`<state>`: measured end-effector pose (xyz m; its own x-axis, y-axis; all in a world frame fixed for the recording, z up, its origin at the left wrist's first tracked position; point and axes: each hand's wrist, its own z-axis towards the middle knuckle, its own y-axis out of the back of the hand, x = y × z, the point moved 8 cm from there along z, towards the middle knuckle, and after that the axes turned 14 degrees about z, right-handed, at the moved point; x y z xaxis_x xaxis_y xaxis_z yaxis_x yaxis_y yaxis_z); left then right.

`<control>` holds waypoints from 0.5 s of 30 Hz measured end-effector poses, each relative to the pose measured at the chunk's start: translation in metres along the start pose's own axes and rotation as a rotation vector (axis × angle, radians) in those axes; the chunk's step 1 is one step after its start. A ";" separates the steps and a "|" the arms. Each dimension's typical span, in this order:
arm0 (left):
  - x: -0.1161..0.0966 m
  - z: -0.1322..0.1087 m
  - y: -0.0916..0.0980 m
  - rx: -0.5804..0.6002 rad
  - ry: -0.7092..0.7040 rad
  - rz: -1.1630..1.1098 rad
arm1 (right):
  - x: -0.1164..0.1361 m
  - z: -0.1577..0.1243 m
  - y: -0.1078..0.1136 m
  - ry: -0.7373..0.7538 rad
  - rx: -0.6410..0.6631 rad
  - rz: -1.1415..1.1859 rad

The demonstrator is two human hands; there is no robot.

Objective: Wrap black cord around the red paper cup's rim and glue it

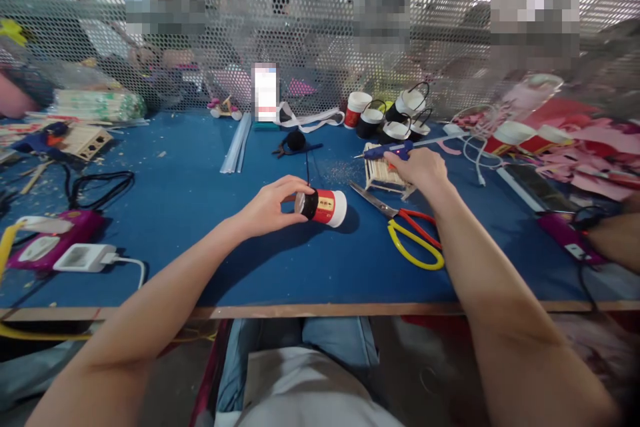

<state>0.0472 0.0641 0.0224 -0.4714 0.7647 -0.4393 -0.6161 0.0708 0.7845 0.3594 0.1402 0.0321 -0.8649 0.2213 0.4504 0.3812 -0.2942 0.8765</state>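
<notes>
My left hand [273, 209] is closed round the bottom end of a paper cup [327, 207] that lies on its side over the table. The cup is red with a white rim, and black yarn [307, 205] is wound about its lower part. From there a strand leads up to a ball of black yarn [295, 141], which rests by a pair of pliers [281, 149]. My right hand [423, 167] grips a blue hot glue gun [395, 149], its nozzle toward the left. Beneath the gun stands a small rack of wooden sticks [384, 171].
Open scissors [407, 227] with red and yellow handles lie between my arms. Several cups with handles [370, 121] stand at the back right. Glue sticks [237, 144] and a lit phone [265, 92] are farther back. Purple power strips [55, 240] and cords flank the workspace. At right is a person's arm [617, 240].
</notes>
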 end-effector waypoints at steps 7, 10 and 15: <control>-0.003 0.000 0.001 -0.002 -0.012 0.007 | 0.024 -0.017 0.009 -0.029 -0.069 -0.156; -0.004 0.000 0.001 0.004 -0.019 -0.006 | 0.067 -0.040 0.013 0.219 -0.115 -0.059; -0.007 0.000 0.000 0.006 -0.023 -0.026 | 0.132 -0.085 -0.042 0.425 0.435 0.423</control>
<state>0.0503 0.0587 0.0258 -0.4406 0.7773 -0.4491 -0.6241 0.0944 0.7756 0.2017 0.1027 0.0397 -0.6338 -0.2346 0.7371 0.7282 0.1405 0.6708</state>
